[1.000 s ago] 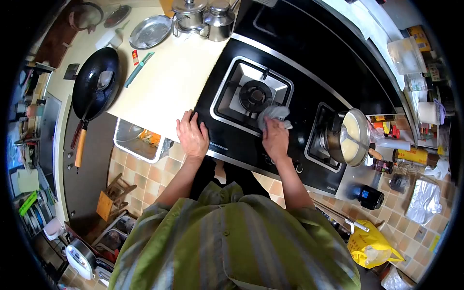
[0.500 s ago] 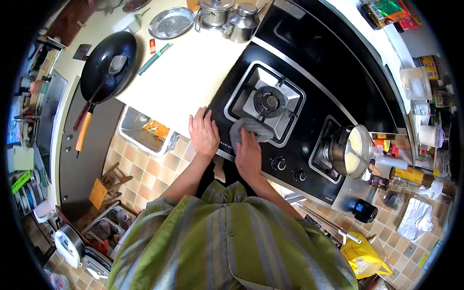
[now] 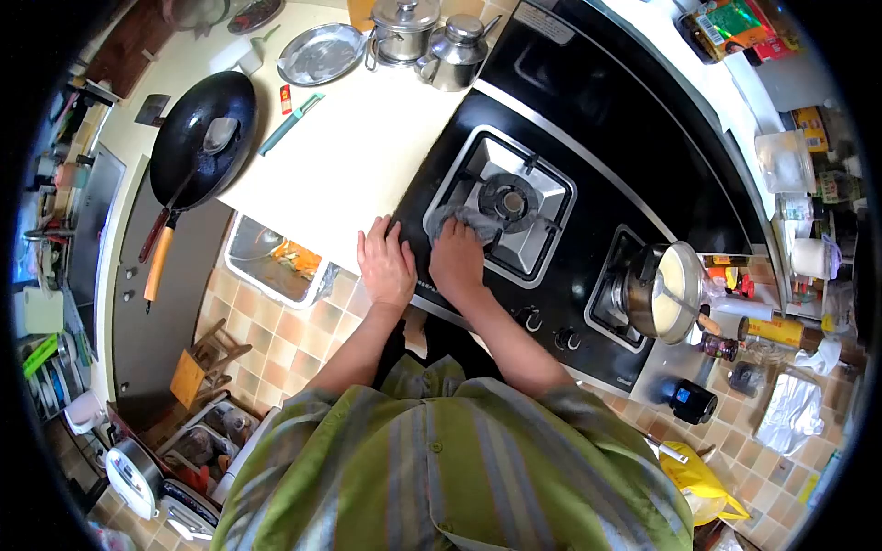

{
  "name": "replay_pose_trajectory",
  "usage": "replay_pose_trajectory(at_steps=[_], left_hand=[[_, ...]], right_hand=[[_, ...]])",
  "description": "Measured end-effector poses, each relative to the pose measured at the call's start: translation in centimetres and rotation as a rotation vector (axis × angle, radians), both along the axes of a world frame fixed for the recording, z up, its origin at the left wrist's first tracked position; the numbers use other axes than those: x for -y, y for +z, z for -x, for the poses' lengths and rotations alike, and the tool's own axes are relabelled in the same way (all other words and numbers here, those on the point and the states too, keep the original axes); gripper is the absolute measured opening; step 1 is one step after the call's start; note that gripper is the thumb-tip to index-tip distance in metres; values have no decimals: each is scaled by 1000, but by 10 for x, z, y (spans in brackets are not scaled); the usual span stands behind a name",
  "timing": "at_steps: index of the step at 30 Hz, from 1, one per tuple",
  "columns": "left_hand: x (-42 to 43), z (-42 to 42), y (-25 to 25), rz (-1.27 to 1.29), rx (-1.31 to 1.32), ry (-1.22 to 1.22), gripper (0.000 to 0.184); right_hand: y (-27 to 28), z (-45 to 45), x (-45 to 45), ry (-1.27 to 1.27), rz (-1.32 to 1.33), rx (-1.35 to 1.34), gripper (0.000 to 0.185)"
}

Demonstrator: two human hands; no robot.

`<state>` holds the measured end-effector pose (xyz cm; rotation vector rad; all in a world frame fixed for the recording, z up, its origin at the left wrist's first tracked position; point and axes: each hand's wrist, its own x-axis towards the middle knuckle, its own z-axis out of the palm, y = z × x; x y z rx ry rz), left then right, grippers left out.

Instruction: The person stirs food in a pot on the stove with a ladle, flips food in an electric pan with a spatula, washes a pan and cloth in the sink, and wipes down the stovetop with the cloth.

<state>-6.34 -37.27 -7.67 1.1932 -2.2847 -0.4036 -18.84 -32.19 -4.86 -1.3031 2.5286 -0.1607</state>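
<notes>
My right hand (image 3: 457,261) presses a grey cloth (image 3: 469,219) onto the front-left part of the near burner's frame. Its fingers are closed over the cloth and partly hidden by it. The burner (image 3: 508,202) sits bare in its metal tray on the black gas stove (image 3: 542,294). My left hand (image 3: 387,264) lies flat, fingers outstretched, at the edge of the cream counter (image 3: 367,138) where it meets the stove. Nothing is in that hand.
A pan with pale contents (image 3: 675,292) stands on the right burner. On the counter are a black wok (image 3: 197,129), a green-handled knife-like tool (image 3: 290,125), a metal plate (image 3: 322,55) and a kettle (image 3: 457,55). A bin with scraps (image 3: 276,260) stands below the counter edge.
My right hand and the cloth have moved left and slightly up across the burner's front edge. My left hand stays flat in nearly the same place. The view has shifted slightly.
</notes>
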Motion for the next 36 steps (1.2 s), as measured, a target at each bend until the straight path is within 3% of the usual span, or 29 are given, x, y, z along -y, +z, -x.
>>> replay_pose_trajectory(at_steps=[5, 6, 9, 12, 15, 20, 23, 27, 29, 30, 33, 36], left_hand=[[0, -1, 0, -1, 9, -8, 36], [0, 0, 0, 9, 5, -9, 36], [0, 1, 1, 23, -4, -9, 36], [-1, 1, 1, 20, 0, -7, 36], [-1, 0, 3, 11, 0, -8, 36], [-2, -1, 4, -4, 0, 4, 37], [3, 0, 8, -9, -7, -7, 36], [3, 1, 6, -10, -15, 1, 36], [2, 1, 6, -16, -13, 2, 36], [2, 1, 7, -23, -9, 3, 36], [7, 2, 5, -21, -4, 3, 36], [3, 3, 2, -17, -9, -17, 36]], right_hand=[[11, 7, 20, -2, -62, 2, 49], [-12, 8, 29, -68, 75, -128, 42], [-32, 12, 25, -63, 136, -142, 34], [4, 9, -9, 196, 57, -130, 25], [8, 15, -32, 214, 244, 154, 23], [27, 46, -47, -190, 638, 444, 27], [90, 95, -11, -455, 737, 486, 27], [72, 158, 49, -117, 463, -178, 29], [46, 172, 86, -1, -167, -224, 36], [10, 182, 93, 178, -240, -294, 37], [11, 161, 110, 251, -310, -333, 35], [14, 158, 103, 153, -340, -44, 31]])
